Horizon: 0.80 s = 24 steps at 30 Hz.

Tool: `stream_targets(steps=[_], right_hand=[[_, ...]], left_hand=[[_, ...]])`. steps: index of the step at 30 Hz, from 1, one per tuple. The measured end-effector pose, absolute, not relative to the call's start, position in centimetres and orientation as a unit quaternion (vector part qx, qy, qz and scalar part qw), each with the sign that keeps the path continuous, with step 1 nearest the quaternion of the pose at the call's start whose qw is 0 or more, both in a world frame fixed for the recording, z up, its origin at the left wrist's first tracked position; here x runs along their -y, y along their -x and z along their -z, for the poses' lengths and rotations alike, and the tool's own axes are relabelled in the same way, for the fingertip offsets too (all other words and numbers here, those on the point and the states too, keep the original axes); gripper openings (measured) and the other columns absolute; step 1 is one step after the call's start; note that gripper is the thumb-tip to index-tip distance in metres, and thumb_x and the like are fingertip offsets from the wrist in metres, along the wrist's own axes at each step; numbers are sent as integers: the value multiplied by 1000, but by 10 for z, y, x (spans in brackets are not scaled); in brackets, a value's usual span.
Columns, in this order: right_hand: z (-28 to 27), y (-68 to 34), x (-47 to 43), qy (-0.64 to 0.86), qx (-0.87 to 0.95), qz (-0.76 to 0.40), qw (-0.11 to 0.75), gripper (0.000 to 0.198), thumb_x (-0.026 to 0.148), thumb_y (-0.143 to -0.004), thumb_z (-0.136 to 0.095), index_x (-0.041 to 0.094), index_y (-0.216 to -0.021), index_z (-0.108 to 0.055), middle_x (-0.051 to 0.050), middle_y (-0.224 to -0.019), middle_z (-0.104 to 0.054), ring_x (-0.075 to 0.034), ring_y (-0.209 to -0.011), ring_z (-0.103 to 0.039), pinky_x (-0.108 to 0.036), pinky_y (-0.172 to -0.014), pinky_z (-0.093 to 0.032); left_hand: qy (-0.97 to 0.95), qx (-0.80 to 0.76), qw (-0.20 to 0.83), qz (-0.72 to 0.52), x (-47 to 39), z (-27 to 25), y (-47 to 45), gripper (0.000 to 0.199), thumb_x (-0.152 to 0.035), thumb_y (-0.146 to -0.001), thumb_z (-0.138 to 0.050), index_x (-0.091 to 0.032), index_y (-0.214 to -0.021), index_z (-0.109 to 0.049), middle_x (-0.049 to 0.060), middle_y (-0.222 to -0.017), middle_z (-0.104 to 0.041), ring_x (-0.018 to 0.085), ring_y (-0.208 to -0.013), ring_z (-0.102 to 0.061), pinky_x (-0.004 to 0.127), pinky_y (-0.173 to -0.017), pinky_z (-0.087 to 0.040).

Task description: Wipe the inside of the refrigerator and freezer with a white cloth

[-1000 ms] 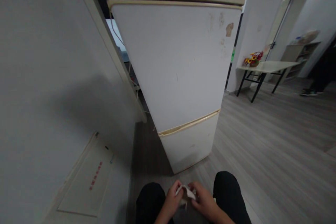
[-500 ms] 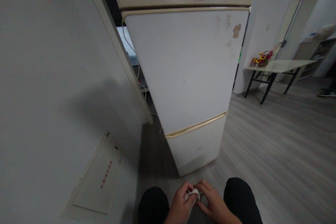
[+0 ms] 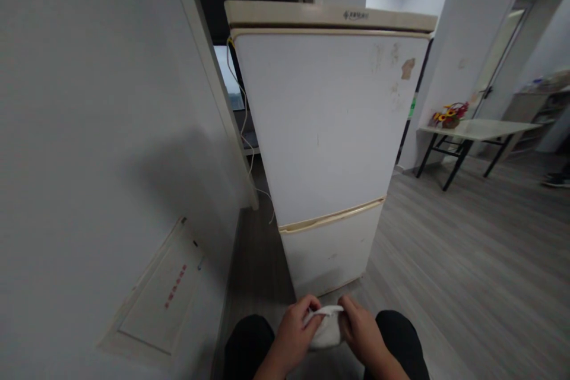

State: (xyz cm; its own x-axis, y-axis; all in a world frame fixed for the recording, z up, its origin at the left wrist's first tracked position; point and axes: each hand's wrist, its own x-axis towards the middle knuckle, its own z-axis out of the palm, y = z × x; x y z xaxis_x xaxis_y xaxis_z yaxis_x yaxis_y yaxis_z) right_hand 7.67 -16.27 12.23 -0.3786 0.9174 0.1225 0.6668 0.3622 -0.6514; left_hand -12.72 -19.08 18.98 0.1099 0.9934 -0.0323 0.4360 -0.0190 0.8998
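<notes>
Between my two hands hangs a white cloth (image 3: pixel 327 332), low in the view and between my knees. My left hand (image 3: pixel 296 332) pinches its left upper edge, thumb and fingers pressed together. At the other end of that edge, my right hand (image 3: pixel 360 329) grips the cloth with closed fingers. The cloth's top edge is drawn fairly straight between them. A tall white refrigerator (image 3: pixel 320 130) with two doors and cream trim stands just beyond my hands. Its upper door has brownish stains and a peeled patch at the upper right.
On the left is a white wall with a panel (image 3: pixel 160 291) bearing red writing. A thin cord (image 3: pixel 244 107) hangs by the refrigerator's left side. At the right, a folding table (image 3: pixel 481 129) holds a basket of flowers (image 3: pixel 449 116). A person's shoe (image 3: pixel 556 180) shows at the far right.
The cloth was bunched up between my hands, and now it is spread out and hangs down. My hands have moved apart and slightly upward. The view has shifted a little.
</notes>
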Motion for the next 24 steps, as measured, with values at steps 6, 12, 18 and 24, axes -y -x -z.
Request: stream_targets(steps=[6, 12, 18, 24], right_hand=[[-112, -96, 157, 512, 778, -287, 222, 20, 34, -97, -47, 20, -91, -60, -6, -86, -69, -22, -81, -66, -27, -70, -37], [-125, -120, 144, 498, 764, -315, 264, 29, 34, -99, -41, 22, -106, -66, -7, -95, -73, -23, -88, -70, -28, -77, -45], [-134, -131, 137, 560, 733, -258, 286, 40, 34, -98, -35, 21, -118, -67, -11, -106, -74, -29, -97, -72, -36, -82, -50], [-127, -148, 133, 557, 721, -247, 330, 39, 36, -100, -37, 19, -114, -68, -14, -105, -73, -29, -95, -72, -37, -81, -53]], left_hand=[[-609, -587, 394, -358, 187, -182, 129, 39, -55, -94, -51, -20, -82, -63, -1, -70, -58, 16, -70, -52, 26, -64, -34], [-629, -600, 386, -310, 192, -174, 131, 23, -43, -81, -72, -24, -92, -71, 0, -89, -72, 22, -88, -63, 27, -78, -40], [-630, -603, 352, -340, 186, -175, 143, 21, -42, -88, -63, -22, -83, -68, 4, -89, -69, 22, -87, -63, 28, -78, -41], [-635, -599, 342, -348, 187, -181, 153, 22, -39, -89, -60, -21, -81, -71, 5, -85, -68, 22, -82, -61, 30, -74, -40]])
